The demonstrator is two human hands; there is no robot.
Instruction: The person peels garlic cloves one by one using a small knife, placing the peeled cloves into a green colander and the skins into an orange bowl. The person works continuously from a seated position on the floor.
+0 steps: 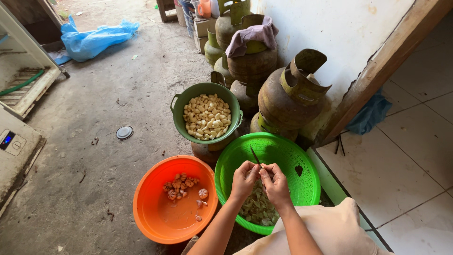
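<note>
Fingers: both hands' fingertips pressed together over the green basket, pinching something small between them; too small to tell what it is.
Left hand [244,180]: lower centre of the frame, curled, thumb and fingers closed toward the right hand.
Right hand [276,184]: touching the left at the fingertips, gripping a knife [255,156] whose thin dark blade points up and to the left.
Green basket [302,163]: bright green, perforated, right of centre under both hands; a heap of pale peels [257,208] lies in its lower part.
Orange basin [155,219]: lower left of centre, just beside the basket; unpeeled cloves [179,185] with reddish skins lie in a small cluster in its upper part, a few loose ones below.
Green pot [181,127]: centre of the frame, above both bowls, two handles, filled with peeled white garlic [207,117].
Gas cylinders [283,101]: rusty, green-collared, stacked against the white wall at upper centre and right; a purple cloth [255,34] is draped over one.
Blue bag [94,40]: crumpled on the concrete floor, upper left.
Round lid [124,132]: small, grey, flat on the floor at left of centre.
Knee: beige cloth, bottom right edge.
</note>
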